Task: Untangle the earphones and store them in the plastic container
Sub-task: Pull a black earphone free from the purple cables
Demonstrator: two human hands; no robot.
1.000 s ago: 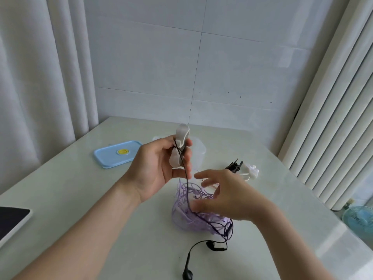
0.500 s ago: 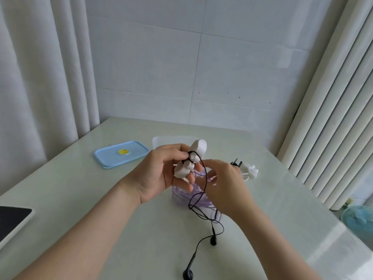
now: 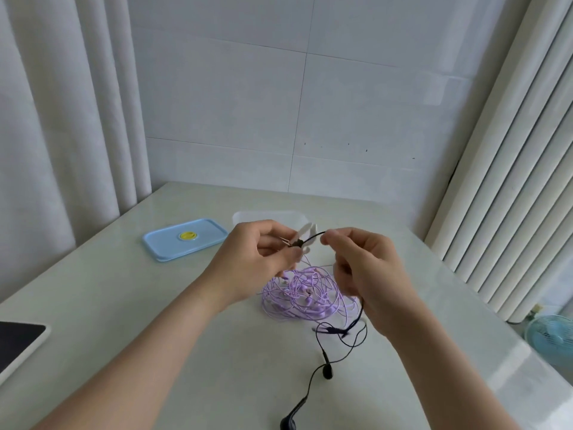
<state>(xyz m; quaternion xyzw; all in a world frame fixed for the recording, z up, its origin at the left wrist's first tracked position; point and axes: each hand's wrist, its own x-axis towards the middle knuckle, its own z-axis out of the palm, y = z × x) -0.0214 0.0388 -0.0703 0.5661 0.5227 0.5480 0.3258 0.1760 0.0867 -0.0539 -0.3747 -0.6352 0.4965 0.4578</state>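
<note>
Earphones first: the black earphones (image 3: 327,371) are a thin, soft cord that weighs almost nothing and bends any way you pull it. One part is up in the air between the two hands. The rest hangs down by the right wrist to the table (image 3: 124,305), where the two little buds lie. The left hand (image 3: 260,262) pinches the cord together with a white clip (image 3: 307,229). The right hand (image 3: 369,274) pinches the cord just beside it with its finger tips, so a short bit is pulled straight. A cord like this can slip through fingers and can break inside if yanked, so I think it is best to hold it near the plug or the buds and pull gently. The purple earphones (image 3: 307,293) lie in a messy heap on the table under the hands, and they look knotted. The plastic container (image 3: 269,216) stands just behind the hands with no lid on. Its blue lid (image 3: 186,240) lies off to the left. A dark tablet (image 3: 18,333) sits at the left edge, and a small fan (image 3: 552,336) stands low on the right.
</note>
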